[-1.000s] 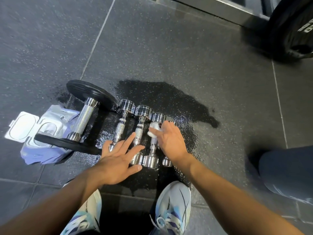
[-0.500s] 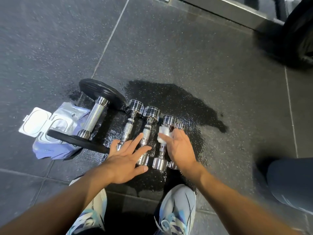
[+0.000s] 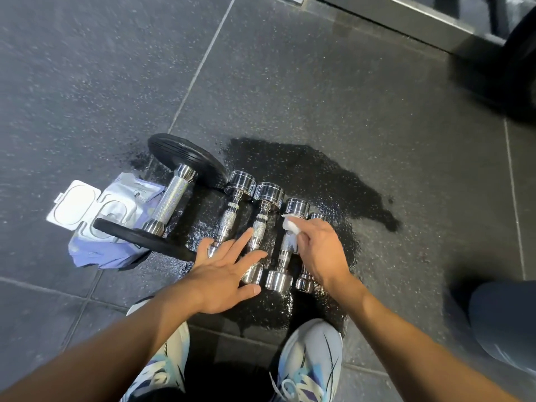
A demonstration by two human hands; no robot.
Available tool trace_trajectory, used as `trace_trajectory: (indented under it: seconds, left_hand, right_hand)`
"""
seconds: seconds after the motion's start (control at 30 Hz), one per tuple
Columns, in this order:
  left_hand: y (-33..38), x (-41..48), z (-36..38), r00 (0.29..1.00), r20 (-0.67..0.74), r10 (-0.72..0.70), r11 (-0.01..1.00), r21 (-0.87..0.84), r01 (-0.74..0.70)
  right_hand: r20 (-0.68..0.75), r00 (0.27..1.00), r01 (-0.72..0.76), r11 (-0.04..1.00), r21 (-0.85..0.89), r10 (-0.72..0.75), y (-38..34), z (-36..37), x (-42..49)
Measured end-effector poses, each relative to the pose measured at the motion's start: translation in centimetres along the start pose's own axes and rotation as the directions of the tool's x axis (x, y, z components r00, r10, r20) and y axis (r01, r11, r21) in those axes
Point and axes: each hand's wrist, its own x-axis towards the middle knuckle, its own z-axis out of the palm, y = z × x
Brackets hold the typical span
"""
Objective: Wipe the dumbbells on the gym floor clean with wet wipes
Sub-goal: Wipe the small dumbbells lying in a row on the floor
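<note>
Wipe [image 3: 291,226] still on 3rd small dumbbell [image 3: 285,250]

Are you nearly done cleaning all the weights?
Done: can't tell; all shine, and the floor is wet. In hand: the right hand presses a wipe on the third chrome dumbbell; the left hand lies over two others. Maybe left: the smallest dumbbell and the black-plate dumbbell.

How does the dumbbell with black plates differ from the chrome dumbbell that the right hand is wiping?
The black-plate dumbbell is larger, with wide black discs; the chrome dumbbell has small shiny heads. The first lies at the row's left end with no wipe on it; the right hand holds a wipe on the second. Both lie on the floor and have knurled handles.
</note>
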Motion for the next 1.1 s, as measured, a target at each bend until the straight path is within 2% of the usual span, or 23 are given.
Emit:
trace_trajectory:
  seconds: [0.07,0.17,0.33,0.47,0.57,0.7,0.83,0.9,0.97,1.03,1.1]
  left_hand:
    - [-0.1,0.0,0.0,1.000,-0.006,-0.003,1.000,-0.001,0.003]
    - [-0.1,0.1,0.1,1.000,-0.010,-0.004,1.000,-0.005,0.004]
    - [-0.1,0.2,0.2,1.000,-0.009,-0.007,1.000,0.008,0.007]
    - [-0.1,0.2,0.3,1.000,-0.009,-0.008,1.000,0.011,0.008]
    - [-0.2,0.3,0.5,1.000,-0.023,-0.001,1.000,-0.003,0.000]
    - [-0.3,0.3,0.6,1.000,-0.027,-0.002,1.000,-0.006,0.001]
    - [-0.4,0.4,0.7,1.000,-0.029,-0.001,1.000,-0.010,0.001]
    - [-0.5,0.5,0.7,0.999,-0.033,0.001,1.000,-0.011,-0.002]
    - [-0.5,0.4,0.8,0.999,-0.035,0.005,1.000,-0.006,-0.006]
    - [-0.6,0.5,0.8,0.999,-0.037,0.006,1.000,-0.008,-0.007]
    - [-0.6,0.5,0.9,0.999,-0.032,0.007,1.000,-0.009,-0.008]
  right_hand:
    - [0.008,1.000,-0.022,0.998,0.051,0.022,-0.8,-0.4,-0.6]
    - [-0.057,0.996,-0.055,0.989,0.136,0.063,-1.4,-0.1,-1.6]
    - [-0.066,0.997,0.039,0.998,0.053,-0.035,-1.7,0.7,-3.0]
    - [-0.162,0.985,-0.029,0.975,0.222,0.066,-0.7,-1.0,-0.5]
    - [-0.251,0.968,0.043,0.996,0.081,-0.022,0.5,-1.8,2.5]
    - [-0.144,0.988,0.075,0.992,0.098,-0.060,1.1,-0.8,4.3]
    - [-0.142,0.972,0.172,0.980,-0.097,-0.185,0.8,0.8,2.6]
    - [-0.025,0.972,0.223,0.954,-0.199,-0.233,0.9,1.7,1.3]
    - [-0.010,0.986,0.166,0.986,-0.034,-0.167,0.9,1.7,0.4]
    - [-0.130,0.983,0.146,0.985,0.097,-0.133,0.7,0.5,0.5]
    - [-0.252,0.963,0.125,0.986,0.113,-0.094,0.2,-1.1,1.4]
